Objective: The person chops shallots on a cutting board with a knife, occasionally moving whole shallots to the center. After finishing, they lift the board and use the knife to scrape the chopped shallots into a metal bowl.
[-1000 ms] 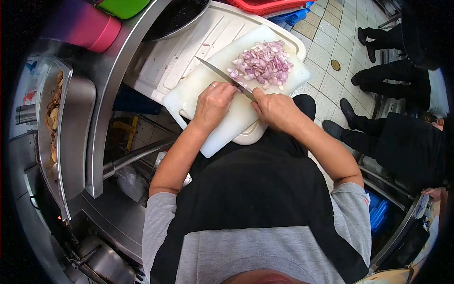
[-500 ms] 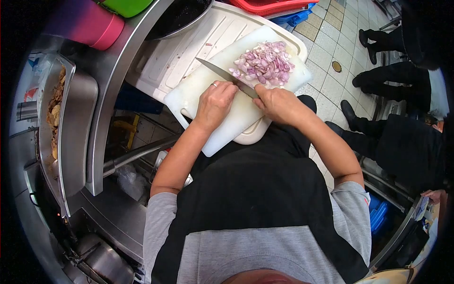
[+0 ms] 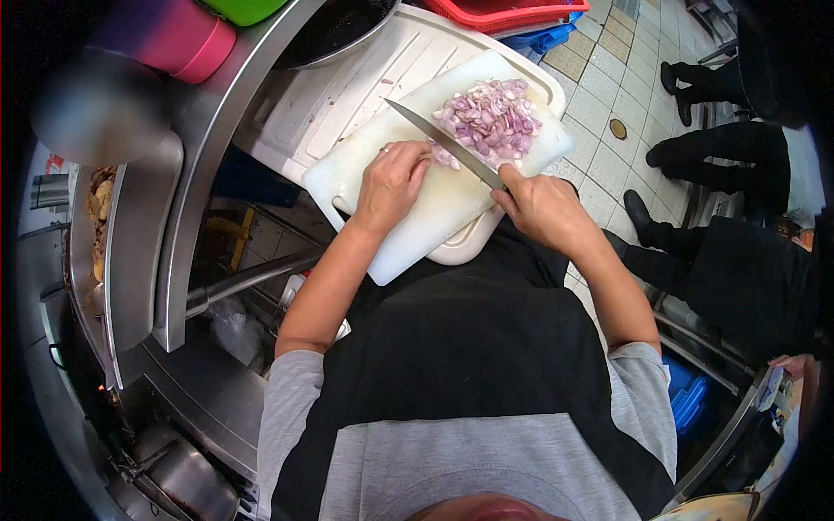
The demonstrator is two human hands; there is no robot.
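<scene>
A white cutting board (image 3: 401, 227) lies across the lid of a pale plastic bin. Sliced shallots (image 3: 489, 119) are heaped on its far right part, purple and white. My right hand (image 3: 540, 207) grips a kitchen knife (image 3: 452, 148) by the handle, its blade slanting to the far left along the near edge of the heap. A few slices lie by the blade, between it and my left hand (image 3: 393, 182). The fingers of that hand are curled together just left of the blade, over the board. Whatever they may hold is hidden.
The bin lid (image 3: 347, 104) extends beyond the board, with a dark wok-like pan (image 3: 339, 35) and a red basket (image 3: 495, 12) behind it. A steel counter (image 3: 204, 165) with a food tray runs along the left. Several people in dark clothes stand at right on the tiled floor (image 3: 599, 91).
The knife and my right hand have moved right and slightly nearer, away from my left hand. A few slices now show beside the blade. My left hand has shifted slightly.
</scene>
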